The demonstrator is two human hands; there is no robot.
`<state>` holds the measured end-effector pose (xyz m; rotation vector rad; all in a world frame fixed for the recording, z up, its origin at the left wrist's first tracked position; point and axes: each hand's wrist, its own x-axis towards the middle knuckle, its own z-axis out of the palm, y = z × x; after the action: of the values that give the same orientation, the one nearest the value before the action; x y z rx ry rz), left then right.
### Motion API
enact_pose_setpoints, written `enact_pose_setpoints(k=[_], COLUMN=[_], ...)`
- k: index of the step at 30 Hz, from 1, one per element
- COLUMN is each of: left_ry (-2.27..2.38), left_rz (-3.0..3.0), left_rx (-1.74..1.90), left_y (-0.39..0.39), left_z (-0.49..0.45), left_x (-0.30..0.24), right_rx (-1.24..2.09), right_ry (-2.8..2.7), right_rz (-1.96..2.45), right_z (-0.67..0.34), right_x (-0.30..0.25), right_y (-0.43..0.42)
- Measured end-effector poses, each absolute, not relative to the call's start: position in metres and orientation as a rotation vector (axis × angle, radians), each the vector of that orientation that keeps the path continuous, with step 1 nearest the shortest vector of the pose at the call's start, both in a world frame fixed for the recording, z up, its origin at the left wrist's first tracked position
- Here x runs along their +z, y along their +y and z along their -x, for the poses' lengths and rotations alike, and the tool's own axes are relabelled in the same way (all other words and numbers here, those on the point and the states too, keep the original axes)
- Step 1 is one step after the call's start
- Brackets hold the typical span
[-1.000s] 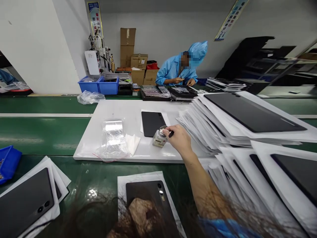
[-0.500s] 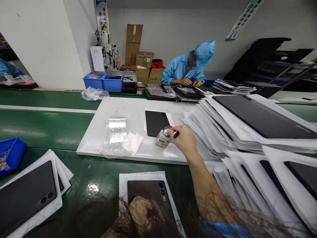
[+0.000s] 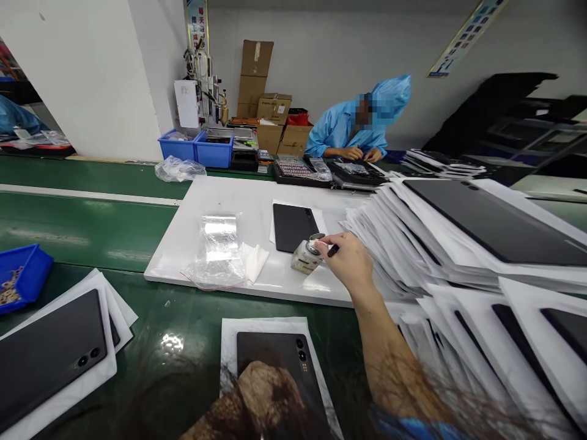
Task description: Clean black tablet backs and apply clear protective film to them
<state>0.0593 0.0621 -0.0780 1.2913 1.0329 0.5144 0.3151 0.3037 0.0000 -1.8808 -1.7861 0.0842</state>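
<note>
My right hand [image 3: 349, 261] reaches in from the lower right, pinching a small black tool [image 3: 333, 250] whose tip is at the round metal top of a small labelled glass bottle [image 3: 306, 257]. The bottle stands on a white board [image 3: 238, 198], next to a dark tablet [image 3: 293, 227] lying on white paper. Below it, another dark tablet [image 3: 275, 354] lies on paper, partly hidden by a blurred brown shape [image 3: 261, 397] that I cannot identify. My left hand is not visible.
Large stacks of tablets in white paper [image 3: 440, 238] crowd the right side. A clear plastic bag [image 3: 217, 256] and a tissue [image 3: 254, 260] lie on the board. Green conveyor surrounds it. A co-worker [image 3: 353, 125] in blue works at the far end.
The whole scene has shifted right and sits slightly differently in view. My right hand stays at the bottle with the black tool, and the co-worker's hands have come closer together.
</note>
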Motion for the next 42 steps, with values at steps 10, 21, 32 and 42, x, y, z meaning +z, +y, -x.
enact_pose_setpoints(k=[10, 21, 32, 42], left_ry=[1.006, 0.941, 0.920, 0.947], left_rz=[-1.133, -1.187, -1.217, -1.275], left_rx=[0.511, 0.583, 0.566, 0.532], left_y=[0.071, 0.076, 0.066, 0.062], left_z=[-0.073, -0.078, -0.068, -0.062], left_x=[-0.090, -0.097, -0.099, -0.105], right_rx=[0.126, 0.162, 0.420, 0.411], right_ry=[-1.737, -1.452, -1.669, -1.945], right_rz=[1.867, 1.569, 1.446, 1.396], right_z=[-0.315, -0.322, -0.312, -0.312], right_x=[-0.002, -0.017, -0.100, -0.116], right_y=[0.307, 0.261, 0.106, 0.108])
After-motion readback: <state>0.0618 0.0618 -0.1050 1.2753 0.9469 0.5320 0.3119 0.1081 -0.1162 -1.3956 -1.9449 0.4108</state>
